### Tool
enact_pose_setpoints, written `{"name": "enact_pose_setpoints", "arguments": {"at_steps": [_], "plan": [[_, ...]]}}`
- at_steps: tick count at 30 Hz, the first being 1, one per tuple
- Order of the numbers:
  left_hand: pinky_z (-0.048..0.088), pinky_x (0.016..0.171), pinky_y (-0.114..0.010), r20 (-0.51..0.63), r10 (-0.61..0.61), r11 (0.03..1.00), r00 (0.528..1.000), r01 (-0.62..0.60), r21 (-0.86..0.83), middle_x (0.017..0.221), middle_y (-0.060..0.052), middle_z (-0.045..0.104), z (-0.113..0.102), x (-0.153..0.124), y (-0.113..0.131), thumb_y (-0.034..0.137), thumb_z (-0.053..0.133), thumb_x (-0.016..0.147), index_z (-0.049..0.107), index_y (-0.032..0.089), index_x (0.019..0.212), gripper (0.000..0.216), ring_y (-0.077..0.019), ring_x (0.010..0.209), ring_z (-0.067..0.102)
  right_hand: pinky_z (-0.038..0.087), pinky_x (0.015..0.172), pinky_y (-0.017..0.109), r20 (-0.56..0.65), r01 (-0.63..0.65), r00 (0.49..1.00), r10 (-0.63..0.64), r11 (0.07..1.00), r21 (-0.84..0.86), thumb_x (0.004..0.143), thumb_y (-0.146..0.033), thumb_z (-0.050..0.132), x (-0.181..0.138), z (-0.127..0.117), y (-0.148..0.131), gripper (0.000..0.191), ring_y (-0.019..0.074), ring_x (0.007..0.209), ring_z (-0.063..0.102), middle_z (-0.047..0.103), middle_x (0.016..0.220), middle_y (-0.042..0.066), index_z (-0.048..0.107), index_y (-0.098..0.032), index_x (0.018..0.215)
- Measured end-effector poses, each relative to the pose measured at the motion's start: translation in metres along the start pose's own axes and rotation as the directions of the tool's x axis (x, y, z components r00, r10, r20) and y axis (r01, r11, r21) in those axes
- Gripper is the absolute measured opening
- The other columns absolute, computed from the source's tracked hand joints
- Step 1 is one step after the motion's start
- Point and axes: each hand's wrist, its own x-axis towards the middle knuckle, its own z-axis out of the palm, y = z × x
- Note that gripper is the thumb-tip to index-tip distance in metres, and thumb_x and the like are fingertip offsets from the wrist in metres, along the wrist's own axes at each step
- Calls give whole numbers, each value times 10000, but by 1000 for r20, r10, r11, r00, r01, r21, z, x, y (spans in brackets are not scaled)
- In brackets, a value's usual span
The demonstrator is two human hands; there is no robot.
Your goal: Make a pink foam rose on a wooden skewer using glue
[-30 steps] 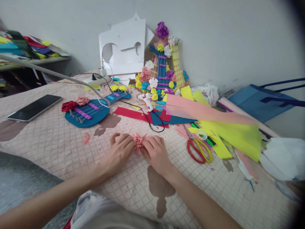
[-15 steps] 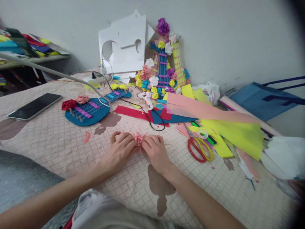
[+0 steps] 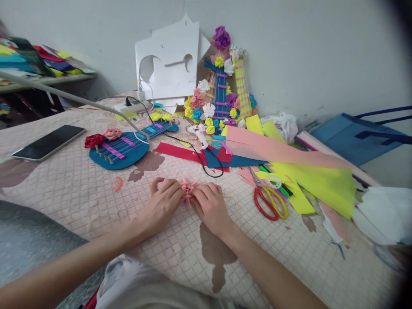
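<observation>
Between my two hands, just above the tablecloth, is a small pink paper flower (image 3: 188, 189) with pointed petals. My left hand (image 3: 165, 195) pinches its left side, fingers bent and closed. On the other side, the fingertips of my right hand (image 3: 209, 201) are pressed together on the flower's edge. The fingers partly cover the petals. Beyond the hands lies a blue toy guitar (image 3: 128, 151) with purple strips and strings, a red rose (image 3: 94, 140) and a pink rose (image 3: 112, 134) on its body.
Red-and-yellow-handled scissors (image 3: 270, 201) lie to the right, beside pink crepe paper (image 3: 277, 148) and yellow paper (image 3: 325, 182). A white glue gun (image 3: 199, 135) with a black cord is further back. A phone (image 3: 48, 143) rests at the left. Flower-decorated guitars (image 3: 220, 92) lean on the wall.
The view has shifted very slightly. Both hands stay at the pink flower, with the right fingers moved only a little.
</observation>
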Motion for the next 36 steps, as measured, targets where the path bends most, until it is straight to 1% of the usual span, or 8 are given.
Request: {"name": "enact_pose_setpoints", "arguments": {"at_steps": [5,9,14,17,19,22,30,36], "plan": [[220,969,-467,1,11,1000,1000,-11,6,898,-21,629,0,2,1,134,462,926,569,178,917,116,-213,977,523,341,777,362,30,48,998,-48,999,-20,920,-196,534,1,3,1,71,198,904,490,628,923,40,587,-171,881],[226,966,-475,6,14,1000,1000,-14,13,899,-29,637,-1,3,2,122,446,924,570,175,927,135,-221,971,529,326,767,360,58,53,997,-50,997,-49,934,-179,505,2,6,2,128,187,887,480,627,869,21,571,-186,825],[226,964,-476,5,-4,1000,1000,4,22,908,-37,639,0,3,1,129,437,927,575,180,920,147,-222,974,532,331,759,355,-18,-22,1000,22,1000,19,950,-243,471,1,-3,0,165,197,885,477,618,889,40,577,-180,840],[233,956,-469,-5,-23,1000,1000,23,16,900,-37,634,2,2,-1,155,458,927,581,185,904,128,-216,957,534,330,734,351,-51,-84,995,88,993,85,957,-306,435,-1,-10,-3,262,198,840,469,589,807,41,563,-183,764],[230,954,-467,-5,-24,1000,1000,24,4,880,-30,631,2,2,-1,176,471,928,584,188,896,118,-211,944,534,324,725,353,-41,-89,995,92,993,82,931,-336,476,-1,-10,-6,269,200,825,464,576,761,36,548,-185,720],[233,946,-459,-4,-26,1000,1000,26,-6,858,-23,628,2,3,0,201,467,936,591,190,886,133,-208,934,533,313,723,355,-33,-66,997,67,997,45,885,-292,544,-1,-6,-8,213,198,832,469,586,759,35,549,-177,706],[241,920,-452,-17,-99,995,995,99,-4,902,-33,630,-4,6,5,179,468,926,585,196,905,119,-216,933,525,314,756,365,12,114,993,-114,993,-41,907,-192,514,-4,-1,-8,169,188,844,471,602,771,29,597,-179,760],[246,910,-452,-1,-67,998,998,67,0,893,-34,629,-5,6,4,168,452,929,595,197,884,153,-218,927,526,333,768,368,55,140,989,-139,990,-18,926,-195,496,-4,-1,-10,147,194,884,481,624,819,32,616,-182,842]]}}
